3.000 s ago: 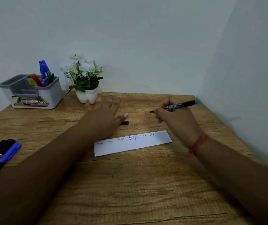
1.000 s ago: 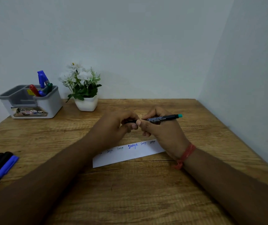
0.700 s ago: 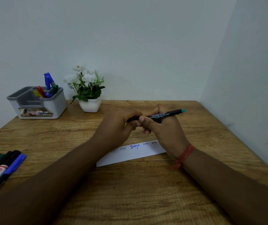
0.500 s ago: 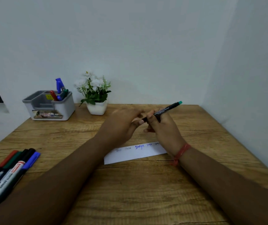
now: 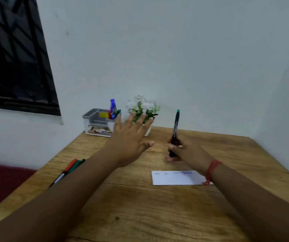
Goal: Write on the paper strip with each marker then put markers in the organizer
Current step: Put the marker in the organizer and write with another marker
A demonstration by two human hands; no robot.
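Paper strip lying flat on table near person, within writing reach; right hand gripping green-ended marker upright, probably capped for stowing; left hand hovering, fingers spread, empty, towards organizer at wall

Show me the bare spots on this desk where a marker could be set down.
Free: the near table in front of the paper strip, and the right side beyond the right hand. Crowded: the back left by the organizer and plant, and the left edge's loose markers.
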